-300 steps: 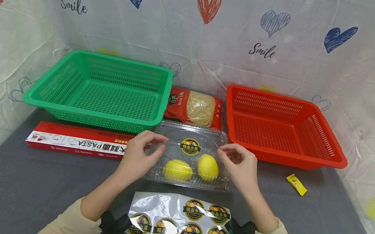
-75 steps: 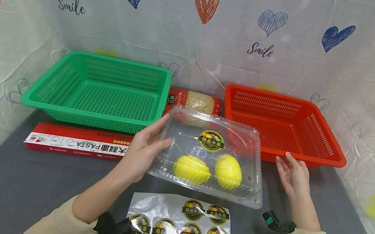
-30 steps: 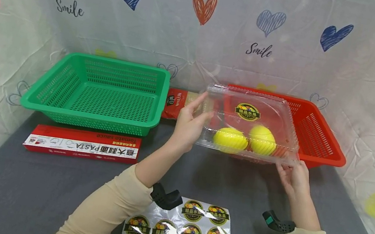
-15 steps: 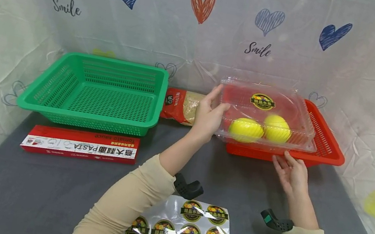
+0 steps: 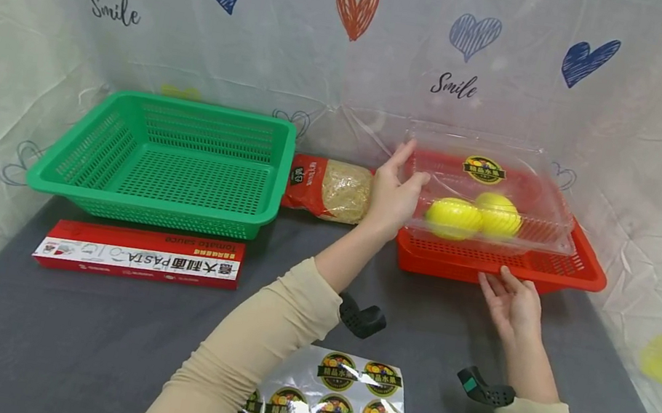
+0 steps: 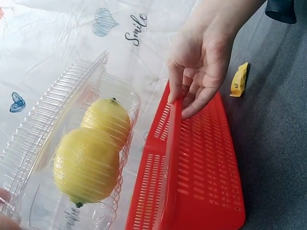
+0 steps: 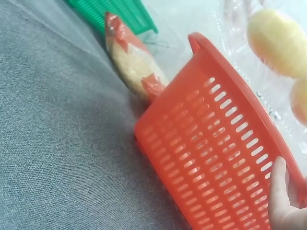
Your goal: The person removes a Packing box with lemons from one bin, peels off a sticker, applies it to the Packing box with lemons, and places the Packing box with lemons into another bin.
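Note:
My left hand (image 5: 396, 192) grips the left edge of a clear plastic clamshell box (image 5: 548, 200), which hangs tilted above the red basket (image 5: 582, 269). Inside it are two lemons (image 5: 454, 218), side by side, and a round black-and-gold fruit label (image 5: 484, 169) shows on its lid. In the left wrist view the lemons (image 6: 86, 165) show through the ribbed wall, above the basket's rim. My right hand (image 5: 515, 309) pinches the basket's front rim, with the thumb on top and fingers curled below; the left wrist view shows this right hand (image 6: 201, 67) from the side.
A green basket (image 5: 154, 206) stands at the left, a red pasta box (image 5: 139, 254) before it. Between the baskets lies a red bag of pale food (image 5: 343, 192). A sticker sheet (image 5: 336, 403) lies in front, partly under my left sleeve. A yellow packet (image 6: 239, 80) is beside the red basket.
The clamshell box has gone from the table, up and rightward in my left hand, to over the red basket. My right hand has left the box and moved to the basket's rim.

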A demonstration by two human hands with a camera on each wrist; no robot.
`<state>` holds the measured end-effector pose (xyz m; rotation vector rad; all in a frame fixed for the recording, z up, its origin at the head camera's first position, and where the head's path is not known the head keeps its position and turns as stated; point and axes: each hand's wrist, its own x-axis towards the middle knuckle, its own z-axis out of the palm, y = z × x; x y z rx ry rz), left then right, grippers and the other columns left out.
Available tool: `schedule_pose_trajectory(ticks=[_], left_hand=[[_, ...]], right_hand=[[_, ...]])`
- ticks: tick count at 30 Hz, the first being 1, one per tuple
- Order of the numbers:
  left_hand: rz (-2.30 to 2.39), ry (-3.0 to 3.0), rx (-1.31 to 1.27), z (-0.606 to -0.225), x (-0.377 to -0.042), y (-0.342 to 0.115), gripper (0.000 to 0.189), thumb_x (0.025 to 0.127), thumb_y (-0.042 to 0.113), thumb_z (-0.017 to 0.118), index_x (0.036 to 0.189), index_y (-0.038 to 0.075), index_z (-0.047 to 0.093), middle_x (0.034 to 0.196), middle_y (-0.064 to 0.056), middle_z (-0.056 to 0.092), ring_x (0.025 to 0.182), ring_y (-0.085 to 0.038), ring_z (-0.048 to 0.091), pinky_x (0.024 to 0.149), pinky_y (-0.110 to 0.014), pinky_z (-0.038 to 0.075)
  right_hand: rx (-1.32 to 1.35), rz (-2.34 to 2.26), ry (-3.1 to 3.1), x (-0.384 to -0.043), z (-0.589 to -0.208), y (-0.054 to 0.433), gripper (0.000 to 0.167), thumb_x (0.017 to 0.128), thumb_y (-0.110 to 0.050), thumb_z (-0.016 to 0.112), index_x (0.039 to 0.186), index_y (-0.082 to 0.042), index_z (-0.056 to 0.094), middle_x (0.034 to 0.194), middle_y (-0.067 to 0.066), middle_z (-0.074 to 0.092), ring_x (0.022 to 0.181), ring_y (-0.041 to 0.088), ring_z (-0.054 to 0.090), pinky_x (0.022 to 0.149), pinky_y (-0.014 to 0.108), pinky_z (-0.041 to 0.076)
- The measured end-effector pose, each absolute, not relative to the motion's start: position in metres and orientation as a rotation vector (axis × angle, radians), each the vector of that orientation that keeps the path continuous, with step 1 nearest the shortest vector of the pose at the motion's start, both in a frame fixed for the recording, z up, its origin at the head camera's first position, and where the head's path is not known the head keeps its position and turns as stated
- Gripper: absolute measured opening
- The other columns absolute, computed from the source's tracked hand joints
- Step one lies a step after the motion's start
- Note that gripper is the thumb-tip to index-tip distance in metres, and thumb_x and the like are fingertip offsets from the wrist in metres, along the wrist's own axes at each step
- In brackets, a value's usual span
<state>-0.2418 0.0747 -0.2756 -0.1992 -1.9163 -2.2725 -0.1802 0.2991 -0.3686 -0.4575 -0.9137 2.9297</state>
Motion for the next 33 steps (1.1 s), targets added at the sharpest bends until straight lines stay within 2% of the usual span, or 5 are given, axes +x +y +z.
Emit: schedule_pose_trajectory(ticks=[7, 13, 19, 23, 33], left_hand=[[-2.223, -1.947, -0.141, -0.281, -0.248, 0.085, 0.054, 0.086, 0.0, 0.052, 0.137, 0.013, 0.043, 0.147, -0.001, 0.029, 0.122, -0.003, 0.041, 0.044, -0.017, 0.028], [-2.2, -1.964, -0.119, -0.292, -0.254, 0.094, 0.054, 0.086, -0.001, 0.051, 0.137, 0.014, 0.043, 0.147, -0.003, 0.028, 0.06, -0.009, 0.058, 0.04, -0.017, 0.029], [-2.132, -2.013, -0.105, -0.3, -0.258, 0.102, 0.053, 0.086, 0.003, 0.053, 0.137, 0.012, 0.043, 0.146, -0.004, 0.03, 0.125, -0.006, 0.036, 0.053, -0.016, 0.038], [-2.143, -2.024, -0.101, -0.304, -0.259, 0.105, 0.052, 0.087, 0.004, 0.053, 0.137, 0.013, 0.043, 0.146, -0.004, 0.029, 0.127, -0.007, 0.035, 0.044, -0.02, 0.033], [-2.105, -2.062, -0.089, -0.312, -0.263, 0.114, 0.052, 0.086, 0.004, 0.054, 0.137, 0.011, 0.043, 0.145, -0.008, 0.031, 0.13, -0.013, 0.032, 0.081, -0.023, 0.048]], right_hand=[[-0.469, 2.927, -0.923, -0.18, -0.367, 0.3, 0.046, 0.089, -0.003, 0.054, 0.121, -0.022, 0.026, 0.122, 0.001, 0.041, 0.104, 0.022, 0.055, 0.092, 0.036, 0.043], [-0.483, 2.926, -0.931, -0.18, -0.367, 0.3, 0.052, 0.089, -0.004, 0.054, 0.126, -0.024, 0.024, 0.126, 0.0, 0.041, 0.105, 0.021, 0.055, 0.092, 0.035, 0.043], [-0.511, 2.921, -0.949, -0.18, -0.366, 0.299, 0.047, 0.089, -0.005, 0.055, 0.122, -0.023, 0.026, 0.128, -0.001, 0.038, 0.099, 0.022, 0.059, 0.09, 0.036, 0.045], [-0.52, 2.912, -0.97, -0.18, -0.365, 0.299, 0.043, 0.089, -0.005, 0.055, 0.118, -0.022, 0.027, 0.132, -0.002, 0.034, 0.1, 0.022, 0.058, 0.09, 0.036, 0.045], [-0.546, 2.89, -0.984, -0.182, -0.366, 0.298, 0.043, 0.089, -0.006, 0.056, 0.117, -0.022, 0.028, 0.133, -0.004, 0.033, 0.1, 0.021, 0.058, 0.09, 0.035, 0.045]])
